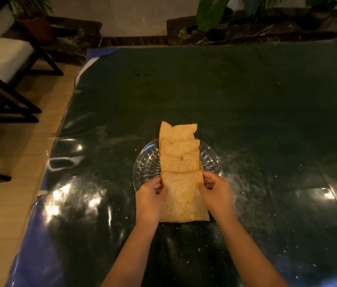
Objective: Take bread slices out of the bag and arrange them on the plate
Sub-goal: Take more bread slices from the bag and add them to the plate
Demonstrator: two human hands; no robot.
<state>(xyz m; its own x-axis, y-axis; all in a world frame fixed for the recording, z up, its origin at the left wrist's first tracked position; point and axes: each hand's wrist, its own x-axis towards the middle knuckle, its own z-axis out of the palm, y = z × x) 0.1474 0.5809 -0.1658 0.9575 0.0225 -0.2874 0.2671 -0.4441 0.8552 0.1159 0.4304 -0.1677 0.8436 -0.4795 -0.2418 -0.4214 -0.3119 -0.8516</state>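
Observation:
A clear glass plate [147, 162] sits on the dark table, near the front middle. A row of brown bread slices [177, 150] overlaps across it from far to near, and the farthest slice sticks out past the plate's far rim. The nearest slice [184, 197] hangs over the near rim. My left hand [150, 200] pinches its left edge and my right hand [218, 195] pinches its right edge. No bag is in view.
The table [246, 112] is covered by a dark green sheet under shiny clear plastic, with crumbs scattered around the plate. White seats with black frames [4, 79] stand on the left. Potted plants [211, 15] line the far ledge.

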